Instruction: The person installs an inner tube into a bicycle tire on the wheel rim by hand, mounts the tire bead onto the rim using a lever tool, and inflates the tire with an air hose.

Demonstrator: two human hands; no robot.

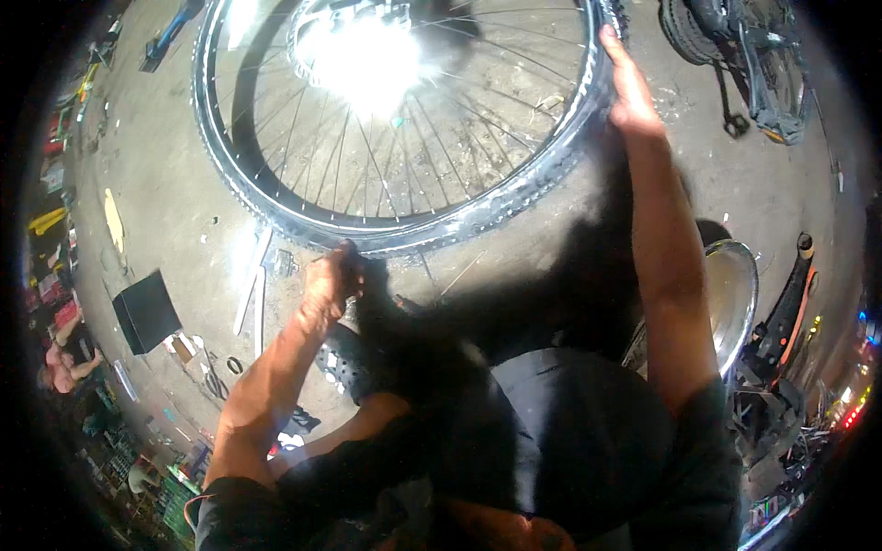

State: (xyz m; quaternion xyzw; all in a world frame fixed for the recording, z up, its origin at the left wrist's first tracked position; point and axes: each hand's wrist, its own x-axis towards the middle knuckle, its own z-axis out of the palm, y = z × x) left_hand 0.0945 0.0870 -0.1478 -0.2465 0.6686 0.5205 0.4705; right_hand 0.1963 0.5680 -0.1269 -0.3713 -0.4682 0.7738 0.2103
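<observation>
One tire (441, 233) lies against fingers of left hand (331, 283) and right hand (632, 99).

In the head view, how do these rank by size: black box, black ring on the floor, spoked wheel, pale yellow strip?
Largest to smallest:
1. Spoked wheel, cut off above
2. Black box
3. Pale yellow strip
4. Black ring

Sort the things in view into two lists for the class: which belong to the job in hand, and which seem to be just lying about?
Job in hand:
- bicycle wheel with its tyre, touched by the left hand and right hand

Apparently just lying about:
- black box-like object
- pale strips
- yellow piece
</observation>
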